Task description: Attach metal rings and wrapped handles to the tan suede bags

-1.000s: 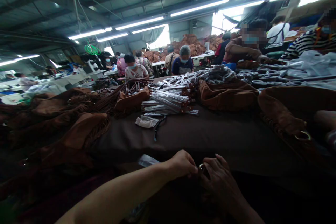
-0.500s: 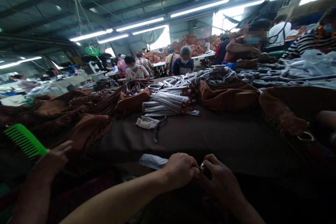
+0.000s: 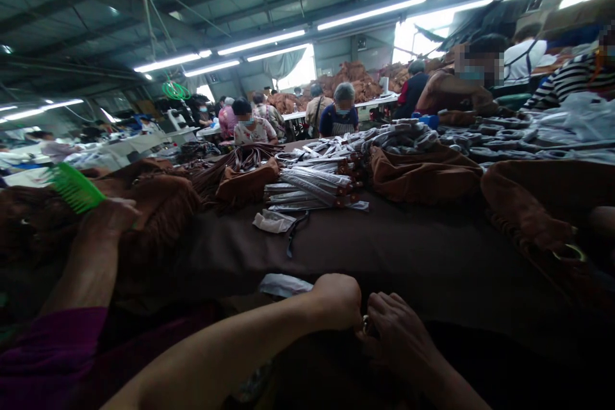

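Observation:
My left hand (image 3: pixel 339 301) is closed in a fist in the lower middle of the head view, its back to the camera. Whatever lies in its fingers is hidden. Close beside it, my right hand (image 3: pixel 398 323) has its fingers curled on a small shiny metal ring (image 3: pixel 366 325). The fingertips of both hands nearly meet at this ring, in deep shadow. Behind my left wrist, a strip in whitish wrapping (image 3: pixel 283 285) lies at the edge of the dark brown table cover (image 3: pixel 384 243).
At left, a co-worker's hand (image 3: pixel 108 218) holds a green comb (image 3: pixel 77 187) over fringed brown suede (image 3: pixel 163 205). Ahead lie wrapped straps (image 3: pixel 312 186), a crumpled plastic packet (image 3: pixel 273 221) and a brown bag (image 3: pixel 425 173). Another fringed bag (image 3: pixel 528 205) with a metal ring lies at right.
My hands have shifted slightly, with my left fist more tightly rounded and the right fingers lower. The co-worker's comb has moved up and right over the fringe. The view has swung slightly left.

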Demonstrator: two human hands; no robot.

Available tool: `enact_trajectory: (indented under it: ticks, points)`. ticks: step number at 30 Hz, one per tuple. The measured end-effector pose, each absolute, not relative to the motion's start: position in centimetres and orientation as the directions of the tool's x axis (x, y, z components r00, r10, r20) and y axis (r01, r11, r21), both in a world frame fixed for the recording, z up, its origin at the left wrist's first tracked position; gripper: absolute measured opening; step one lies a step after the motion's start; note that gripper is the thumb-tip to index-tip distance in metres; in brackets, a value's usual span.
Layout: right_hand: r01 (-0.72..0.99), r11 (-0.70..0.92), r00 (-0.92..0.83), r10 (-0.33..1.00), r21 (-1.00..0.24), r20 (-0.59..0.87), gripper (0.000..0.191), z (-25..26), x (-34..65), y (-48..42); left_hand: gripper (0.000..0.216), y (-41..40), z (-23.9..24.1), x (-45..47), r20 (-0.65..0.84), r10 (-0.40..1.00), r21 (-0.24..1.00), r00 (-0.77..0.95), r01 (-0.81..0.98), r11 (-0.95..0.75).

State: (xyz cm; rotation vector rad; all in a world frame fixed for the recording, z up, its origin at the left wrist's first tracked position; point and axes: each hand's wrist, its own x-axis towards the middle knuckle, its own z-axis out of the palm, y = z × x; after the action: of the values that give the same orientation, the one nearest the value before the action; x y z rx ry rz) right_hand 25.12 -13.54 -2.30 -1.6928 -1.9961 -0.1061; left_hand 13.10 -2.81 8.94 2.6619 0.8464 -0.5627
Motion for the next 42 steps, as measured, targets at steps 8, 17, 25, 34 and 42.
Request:
enact_trajectory:
  ticks: [8,17,25,34,42]
  points:
    - [0.925,0.259,-0.146,0.917,-0.277,0.372,0.014,-2.2,25.3,-14.0,0.009,-0.4,7.8,14.6,-0.684,0.274,0.432,0.676,0.678,-0.594]
    - [0.910,-0.086,0.228,0.920,-0.406,0.318,0.020,-0.6,24.4,-14.1,0.026,-2.7,5.8,10.2,-0.317,0.517,0.716,0.795,0.558,-0.420]
    - [0.928,-0.071,0.187,0.937,-0.365,0.294,0.019,-0.2,23.5,-13.9,0.029,-5.2,1.2,7.9,-0.219,0.642,0.945,0.735,0.324,-0.048]
    - [0.971,0.015,0.041,0.972,-0.238,0.232,0.008,-0.7,23.5,-13.3,0.029,-3.7,4.5,8.0,-0.312,0.634,0.631,0.708,0.653,-0.418]
    - [0.989,0.047,-0.006,0.959,-0.137,0.284,0.009,-1.8,22.3,-13.6,0.020,-3.3,5.0,8.6,-0.310,0.631,0.501,0.711,0.686,-0.527]
